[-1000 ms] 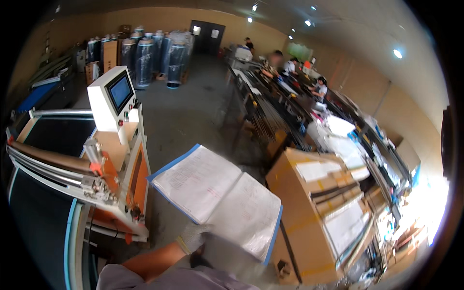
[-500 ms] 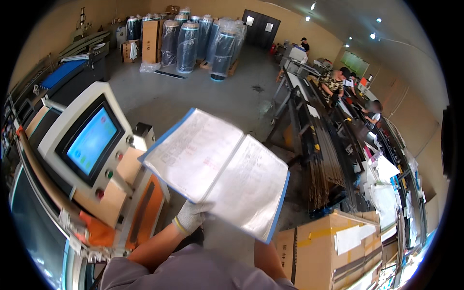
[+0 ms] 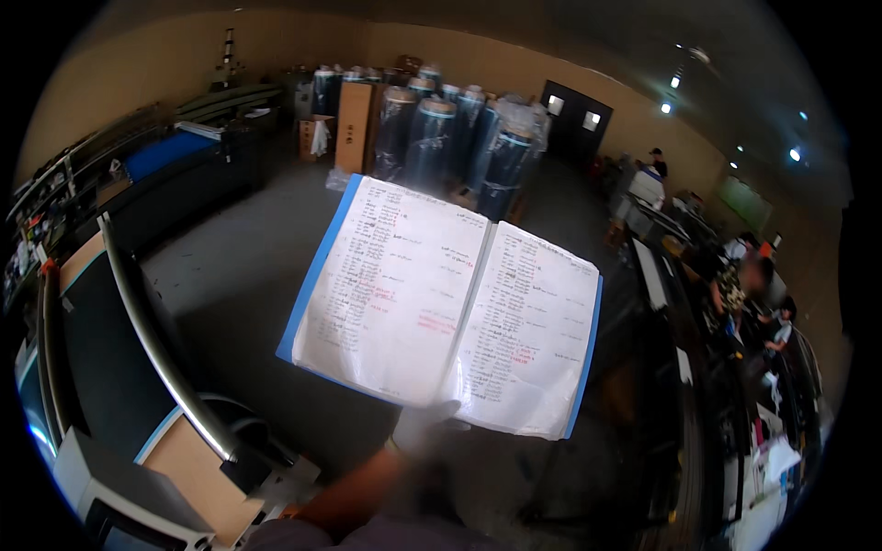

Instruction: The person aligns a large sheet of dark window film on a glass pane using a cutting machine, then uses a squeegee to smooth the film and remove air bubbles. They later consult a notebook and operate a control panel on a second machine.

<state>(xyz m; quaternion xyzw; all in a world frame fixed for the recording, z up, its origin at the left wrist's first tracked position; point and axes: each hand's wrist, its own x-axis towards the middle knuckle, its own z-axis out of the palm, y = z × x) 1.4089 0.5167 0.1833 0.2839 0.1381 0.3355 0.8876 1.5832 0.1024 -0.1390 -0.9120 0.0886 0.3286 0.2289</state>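
Note:
An open blue folder [image 3: 315, 280] spreads out before me, tilted, with a white sheet on each side of its spine. Small dark writing and a few red marks cover the left sheet [image 3: 395, 294] and the right sheet [image 3: 524, 340]. My left hand [image 3: 424, 428], in a pale work glove, grips the folder's lower edge near the spine. The thumb lies over the front of the pages; the other fingers are mostly hidden or blurred. My right hand does not show.
At lower left stand a machine with a curved metal bar [image 3: 165, 358] and a grey control console [image 3: 133, 487]. Plastic-wrapped rolls [image 3: 432, 138] and a tall cardboard box [image 3: 353, 129] are farther off. Several people work by long dark benches [image 3: 684, 367] at right.
The view has swung left and the control console has dropped toward the lower left. The folder now stands more upright with sharper pages. My right forearm has gone out of sight.

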